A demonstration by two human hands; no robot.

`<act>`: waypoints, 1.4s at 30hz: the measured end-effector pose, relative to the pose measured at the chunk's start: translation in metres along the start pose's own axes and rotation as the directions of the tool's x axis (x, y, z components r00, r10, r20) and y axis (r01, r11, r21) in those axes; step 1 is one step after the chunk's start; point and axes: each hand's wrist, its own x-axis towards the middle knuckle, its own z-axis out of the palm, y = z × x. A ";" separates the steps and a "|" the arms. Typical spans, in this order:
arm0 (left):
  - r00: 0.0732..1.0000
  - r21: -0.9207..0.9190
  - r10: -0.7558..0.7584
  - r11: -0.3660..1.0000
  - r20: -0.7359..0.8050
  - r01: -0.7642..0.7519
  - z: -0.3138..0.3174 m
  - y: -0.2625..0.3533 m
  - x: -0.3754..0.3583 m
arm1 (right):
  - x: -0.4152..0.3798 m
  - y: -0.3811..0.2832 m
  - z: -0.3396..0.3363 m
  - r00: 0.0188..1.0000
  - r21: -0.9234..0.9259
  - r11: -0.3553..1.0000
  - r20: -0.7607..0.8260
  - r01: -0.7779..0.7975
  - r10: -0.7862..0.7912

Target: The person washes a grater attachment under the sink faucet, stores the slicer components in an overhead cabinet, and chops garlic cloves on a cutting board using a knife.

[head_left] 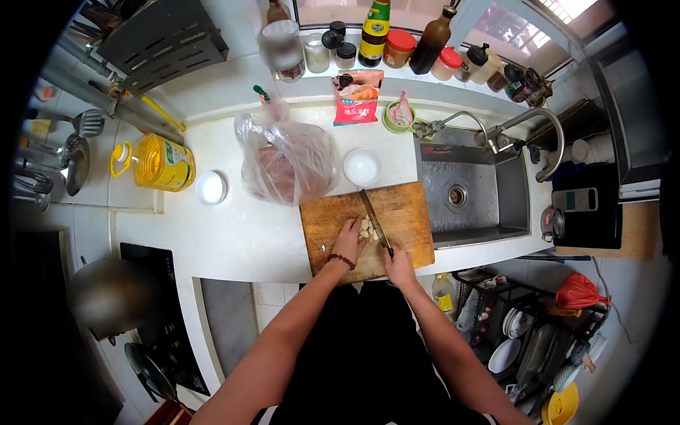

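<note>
A wooden cutting board (322, 223) lies on the white counter in front of me. Near its middle is a small heap of pale peeled garlic cloves (367, 229). My left hand (347, 242), with a beaded bracelet at the wrist, curls round the heap's left side, fingers and thumb against the garlic. The handle of a kitchen knife (375, 217) is gripped in my right hand (400, 267). Its blade points away from me, along the right side of the cloves. A few small white bits lie on the board's left part.
Behind the board stand a white bowl (363, 166) and a plastic bag of raw meat (290, 166). Further left are a small white bowl (211, 188) and an oil jug (164, 164). The steel sink (439, 191) adjoins on the right. Bottles and a red packet (357, 99) line the back.
</note>
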 end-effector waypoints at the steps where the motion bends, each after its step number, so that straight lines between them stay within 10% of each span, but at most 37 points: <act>1: 1.000 -0.022 -0.012 1.000 -0.018 0.012 -0.003 0.002 -0.001 | 0.000 0.001 -0.002 1.000 0.035 0.999 -0.008 -0.011 0.011; 32: 0.966 -0.225 -0.212 0.958 -0.146 0.177 0.015 -0.007 0.005 | -0.001 0.003 0.012 1.000 0.009 1.000 0.003 0.024 -0.024; 42: 0.979 -0.013 -0.180 0.984 -0.092 0.179 0.003 0.000 0.013 | -0.008 -0.020 -0.012 0.994 0.071 0.993 0.058 -0.098 0.094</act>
